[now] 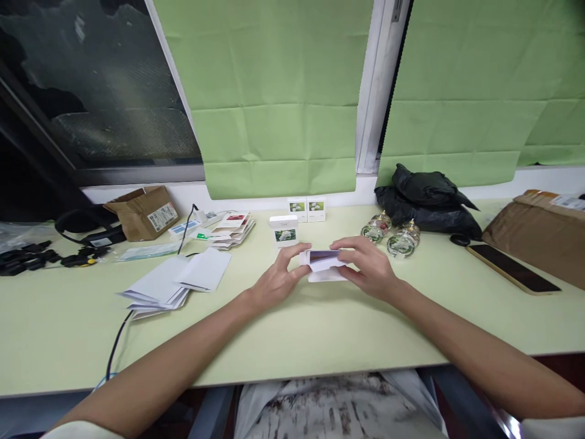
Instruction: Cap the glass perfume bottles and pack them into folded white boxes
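Between both hands a small white paper box (325,275) is held just above the table, its end facing me open and a flap hanging down. My left hand (280,277) pinches its left side between thumb and fingers. On the right side, my right hand (369,268) grips it with the thumb below and the fingers on top. Just beyond the left hand stands a white box with a flower picture (285,233). Two similar small boxes (306,209) stand side by side farther back by the wall.
Flat white folded papers (205,269) and a stack of printed flat cartons (232,230) lie left. A brown cardboard box (142,213) sits behind them. To the right are two clear round ornaments (403,239), a black plastic bag (425,201), a phone (512,268) and a large brown parcel (543,231).
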`<state>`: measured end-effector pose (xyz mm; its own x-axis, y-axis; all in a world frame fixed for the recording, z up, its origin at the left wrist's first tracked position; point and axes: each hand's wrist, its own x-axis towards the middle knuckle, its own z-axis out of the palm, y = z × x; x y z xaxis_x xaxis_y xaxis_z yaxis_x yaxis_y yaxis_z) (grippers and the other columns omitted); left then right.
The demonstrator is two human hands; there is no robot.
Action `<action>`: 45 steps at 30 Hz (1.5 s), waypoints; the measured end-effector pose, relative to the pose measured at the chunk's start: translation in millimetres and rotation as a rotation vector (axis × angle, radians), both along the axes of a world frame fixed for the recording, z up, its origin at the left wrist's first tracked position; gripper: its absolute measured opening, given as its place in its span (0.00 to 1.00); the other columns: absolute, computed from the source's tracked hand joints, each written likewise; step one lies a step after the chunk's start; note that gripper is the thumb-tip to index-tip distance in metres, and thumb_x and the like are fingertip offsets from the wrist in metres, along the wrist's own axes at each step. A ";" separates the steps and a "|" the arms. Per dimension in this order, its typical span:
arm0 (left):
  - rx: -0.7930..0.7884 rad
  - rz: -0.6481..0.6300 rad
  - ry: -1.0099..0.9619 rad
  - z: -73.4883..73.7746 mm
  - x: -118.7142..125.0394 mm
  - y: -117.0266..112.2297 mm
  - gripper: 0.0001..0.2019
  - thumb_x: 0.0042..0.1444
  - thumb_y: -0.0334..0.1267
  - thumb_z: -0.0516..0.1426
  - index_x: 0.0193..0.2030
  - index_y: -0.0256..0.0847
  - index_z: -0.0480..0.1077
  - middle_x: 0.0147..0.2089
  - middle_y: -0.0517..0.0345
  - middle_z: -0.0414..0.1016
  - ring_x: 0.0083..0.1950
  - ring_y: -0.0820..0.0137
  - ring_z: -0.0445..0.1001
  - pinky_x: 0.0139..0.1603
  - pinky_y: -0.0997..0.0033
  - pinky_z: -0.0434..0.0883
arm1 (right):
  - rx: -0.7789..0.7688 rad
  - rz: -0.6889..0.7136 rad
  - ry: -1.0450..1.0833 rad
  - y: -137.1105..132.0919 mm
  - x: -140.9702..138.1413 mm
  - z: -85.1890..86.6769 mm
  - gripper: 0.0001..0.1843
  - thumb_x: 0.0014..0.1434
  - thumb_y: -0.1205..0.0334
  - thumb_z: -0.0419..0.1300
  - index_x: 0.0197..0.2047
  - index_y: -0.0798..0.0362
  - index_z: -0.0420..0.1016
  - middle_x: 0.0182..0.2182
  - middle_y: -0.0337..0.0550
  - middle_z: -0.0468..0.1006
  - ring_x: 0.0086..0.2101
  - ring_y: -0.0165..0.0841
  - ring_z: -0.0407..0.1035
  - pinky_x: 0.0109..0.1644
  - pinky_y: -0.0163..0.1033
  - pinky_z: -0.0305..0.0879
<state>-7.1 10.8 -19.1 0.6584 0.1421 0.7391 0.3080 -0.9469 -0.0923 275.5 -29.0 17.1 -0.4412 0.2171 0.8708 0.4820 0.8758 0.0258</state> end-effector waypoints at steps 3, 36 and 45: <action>-0.017 -0.022 0.008 0.5 -0.2 -0.8 0.25 0.69 0.25 0.54 0.67 0.53 0.60 0.77 0.47 0.48 0.77 0.56 0.56 0.69 0.47 0.71 | 0.003 -0.023 -0.038 0.6 -1.1 1.0 0.12 0.66 0.74 0.62 0.47 0.47 0.72 0.51 0.51 0.82 0.50 0.42 0.77 0.52 0.51 0.76; -0.068 -0.007 0.034 -0.6 -0.3 0.1 0.17 0.70 0.24 0.51 0.60 0.47 0.60 0.69 0.42 0.62 0.68 0.58 0.64 0.63 0.46 0.71 | -0.263 0.012 -0.171 -0.2 -2.3 3.5 0.08 0.70 0.69 0.60 0.46 0.48 0.78 0.55 0.46 0.81 0.60 0.47 0.68 0.60 0.59 0.73; -0.071 0.018 0.010 -1.1 1.3 -1.5 0.15 0.69 0.23 0.52 0.57 0.45 0.61 0.67 0.42 0.62 0.66 0.59 0.64 0.61 0.49 0.72 | -0.291 -0.031 -0.172 -3.4 -1.7 6.0 0.06 0.69 0.67 0.61 0.45 0.49 0.79 0.58 0.47 0.79 0.68 0.52 0.57 0.66 0.67 0.67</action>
<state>-5.8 9.3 -20.2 0.6629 0.2062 0.7198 0.3245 -0.9455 -0.0279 273.8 -32.5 23.2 -0.5652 0.4611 0.6841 0.5189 0.8433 -0.1396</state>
